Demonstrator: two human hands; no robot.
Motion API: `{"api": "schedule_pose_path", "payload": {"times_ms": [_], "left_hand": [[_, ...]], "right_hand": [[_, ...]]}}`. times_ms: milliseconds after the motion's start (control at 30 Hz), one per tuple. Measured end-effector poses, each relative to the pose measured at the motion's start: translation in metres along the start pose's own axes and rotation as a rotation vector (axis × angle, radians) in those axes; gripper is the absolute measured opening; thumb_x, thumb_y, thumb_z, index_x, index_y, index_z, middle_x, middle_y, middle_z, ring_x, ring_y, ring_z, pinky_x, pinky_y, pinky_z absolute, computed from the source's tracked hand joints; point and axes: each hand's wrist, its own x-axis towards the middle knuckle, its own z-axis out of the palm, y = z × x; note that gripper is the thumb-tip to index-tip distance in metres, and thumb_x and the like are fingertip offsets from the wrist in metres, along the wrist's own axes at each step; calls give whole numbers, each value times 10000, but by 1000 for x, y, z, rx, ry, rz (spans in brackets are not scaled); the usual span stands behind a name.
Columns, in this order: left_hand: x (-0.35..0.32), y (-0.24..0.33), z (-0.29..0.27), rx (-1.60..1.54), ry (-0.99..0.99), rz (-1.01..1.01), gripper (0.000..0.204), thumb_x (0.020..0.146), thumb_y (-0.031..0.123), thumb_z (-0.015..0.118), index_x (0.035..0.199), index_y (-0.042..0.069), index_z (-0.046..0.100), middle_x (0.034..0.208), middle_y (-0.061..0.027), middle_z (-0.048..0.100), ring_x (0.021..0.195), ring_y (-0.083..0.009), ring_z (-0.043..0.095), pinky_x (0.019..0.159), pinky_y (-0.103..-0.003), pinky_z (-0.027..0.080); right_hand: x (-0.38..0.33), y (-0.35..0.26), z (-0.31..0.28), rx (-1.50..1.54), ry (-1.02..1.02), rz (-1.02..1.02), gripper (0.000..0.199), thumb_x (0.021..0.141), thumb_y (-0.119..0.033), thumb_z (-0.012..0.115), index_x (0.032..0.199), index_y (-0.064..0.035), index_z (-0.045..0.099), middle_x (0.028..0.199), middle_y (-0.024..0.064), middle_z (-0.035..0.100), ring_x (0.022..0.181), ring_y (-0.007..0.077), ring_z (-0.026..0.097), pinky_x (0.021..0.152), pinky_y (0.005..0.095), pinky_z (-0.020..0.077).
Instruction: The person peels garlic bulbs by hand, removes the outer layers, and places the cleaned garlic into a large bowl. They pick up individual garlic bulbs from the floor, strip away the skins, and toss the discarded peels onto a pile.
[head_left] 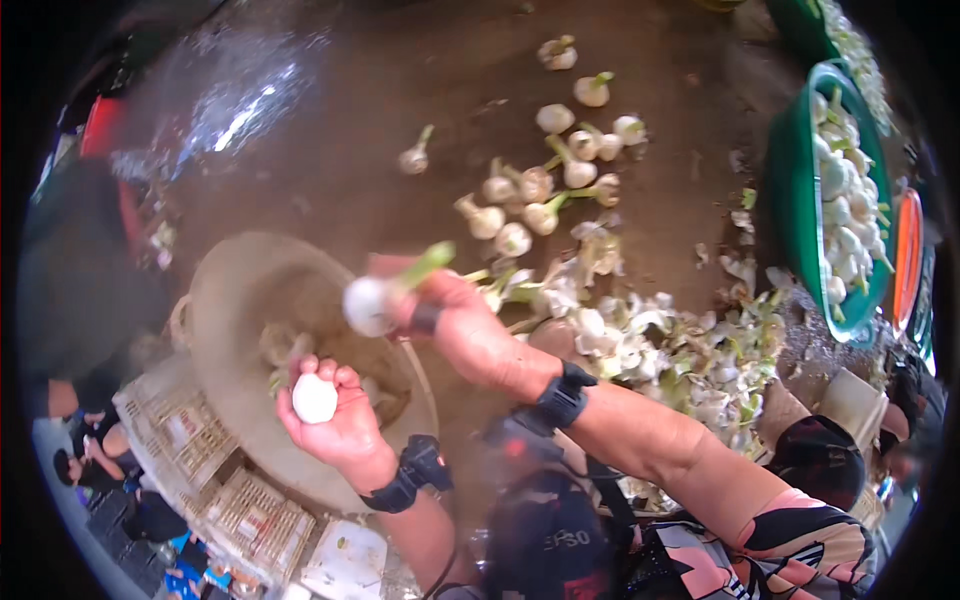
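Note:
My left hand [340,425] is turned palm up, its fingers curled round a smooth white garlic bulb [315,399]. Above the bowl's rim, my right hand [450,322] grips another white garlic bulb [368,306] with a green stem. This bulb is blurred, and the fingertips are partly hidden. Below both hands stands a large pale bowl [225,275] with some bulbs at its bottom. Beyond my right hand, several unpeeled garlic bulbs [535,184] with stems lie loose on the wet brown floor.
A heap of peeled white skins and leaves [690,365] spreads beside my right forearm. To the far right stands a green basin [795,190] full of white bulbs, with an orange rim [908,260] beside it. Plastic crates [255,515] flank the bowl. A dark-clothed person [85,270] is at the left.

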Motion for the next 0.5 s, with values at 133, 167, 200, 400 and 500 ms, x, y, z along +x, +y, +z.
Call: {"api": "schedule_pose_path", "payload": {"times_ms": [133,167,200,400,500], "left_hand": [[-18,19,2,107,-213,299,413,926,293,423,1156,-27,548,1046,-130,583,887,-236,556,768,-361,481],[-20,9,9,102,-207,306,413,926,293,423,1156,-27,548,1046,-130,583,887,-236,556,768,-361,481],[-18,-9,21,321,-179,298,421,914,273,455,1204,-23,530,1179,-149,549,1026,-259,538,873,-389,460],[-7,-143,70,499,-513,-319,816,876,314,608,1481,-13,170,1511,-187,263,1404,-282,250,1149,-396,168],[22,-176,79,628,-580,-293,729,862,262,643,1438,-23,299,1464,-175,348,1356,-253,331,1125,-365,233]], "right_hand": [[-4,0,10,-270,-240,57,706,919,-328,611,1442,19,287,1363,139,474,1241,208,460,1054,321,353],[-9,-6,7,-273,-235,67,709,915,-333,617,1441,15,292,1373,141,464,1244,204,459,1053,327,358],[-15,-6,0,-207,-326,57,712,908,-326,628,1443,3,294,1372,138,464,1243,205,463,1047,334,368],[-47,-50,-82,3,213,-43,511,855,-79,645,1322,-34,439,1146,90,592,995,191,607,857,340,520],[-54,-90,-134,47,225,-158,415,905,-40,545,1309,-38,449,1140,112,591,994,227,615,840,375,542]]}}
